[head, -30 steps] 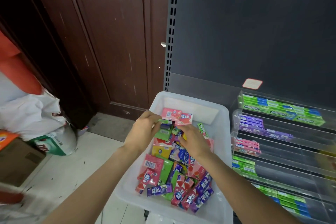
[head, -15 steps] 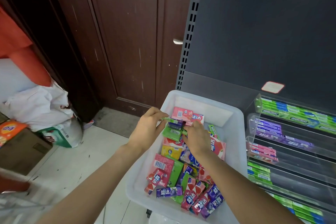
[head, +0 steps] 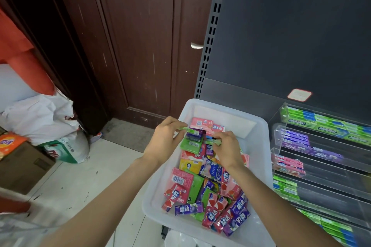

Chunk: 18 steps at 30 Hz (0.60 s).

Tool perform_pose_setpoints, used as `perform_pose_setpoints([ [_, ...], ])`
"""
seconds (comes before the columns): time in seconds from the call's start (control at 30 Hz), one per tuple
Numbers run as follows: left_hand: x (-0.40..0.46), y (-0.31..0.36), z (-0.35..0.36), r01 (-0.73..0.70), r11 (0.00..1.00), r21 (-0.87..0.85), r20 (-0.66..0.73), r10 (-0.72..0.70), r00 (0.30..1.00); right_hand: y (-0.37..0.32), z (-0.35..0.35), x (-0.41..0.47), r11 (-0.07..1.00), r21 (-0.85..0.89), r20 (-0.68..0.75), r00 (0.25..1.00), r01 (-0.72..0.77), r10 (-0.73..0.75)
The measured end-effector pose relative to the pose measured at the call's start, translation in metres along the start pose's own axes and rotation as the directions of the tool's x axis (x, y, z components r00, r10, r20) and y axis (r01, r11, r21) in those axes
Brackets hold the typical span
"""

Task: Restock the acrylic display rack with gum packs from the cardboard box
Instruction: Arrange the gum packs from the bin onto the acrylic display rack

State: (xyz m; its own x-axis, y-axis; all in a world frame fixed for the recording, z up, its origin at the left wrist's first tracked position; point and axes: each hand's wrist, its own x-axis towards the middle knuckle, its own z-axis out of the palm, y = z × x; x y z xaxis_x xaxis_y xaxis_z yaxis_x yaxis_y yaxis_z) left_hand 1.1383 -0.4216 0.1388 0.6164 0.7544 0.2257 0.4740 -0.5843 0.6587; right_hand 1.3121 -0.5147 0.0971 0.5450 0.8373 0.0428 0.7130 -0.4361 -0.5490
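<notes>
Both forearms reach forward over the white bin (head: 259, 158), which sits left of the rack (head: 321, 158). The left hand (head: 163, 142) curls its fingers, pinching a green pack (head: 183, 128) at the bin's far left; the pack's long axis runs left-right. The right hand (head: 226, 149), knuckles up, pinches another green pack (head: 213, 142), also lying roughly left-right, above the loose packs (head: 206, 192) heaped in the bin.
</notes>
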Motion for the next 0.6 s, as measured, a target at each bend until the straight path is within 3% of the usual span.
perform_pose_setpoints([
  [0.23,0.005,0.026,0.009,-0.023,0.996,-0.083,-0.027,0.021,0.999,0.001,-0.04,-0.016,0.965,0.255,-0.071,0.994,-0.061,0.082],
  [0.43,0.004,0.06,0.019,-0.025,0.981,-0.192,-0.036,0.018,0.999,0.015,-0.086,-0.035,0.775,0.622,-0.085,0.974,-0.114,0.212],
  [0.6,0.0,0.103,0.038,0.023,0.912,-0.409,-0.05,-0.048,0.998,0.046,-0.125,-0.058,0.637,0.764,-0.092,0.961,-0.101,0.261],
])
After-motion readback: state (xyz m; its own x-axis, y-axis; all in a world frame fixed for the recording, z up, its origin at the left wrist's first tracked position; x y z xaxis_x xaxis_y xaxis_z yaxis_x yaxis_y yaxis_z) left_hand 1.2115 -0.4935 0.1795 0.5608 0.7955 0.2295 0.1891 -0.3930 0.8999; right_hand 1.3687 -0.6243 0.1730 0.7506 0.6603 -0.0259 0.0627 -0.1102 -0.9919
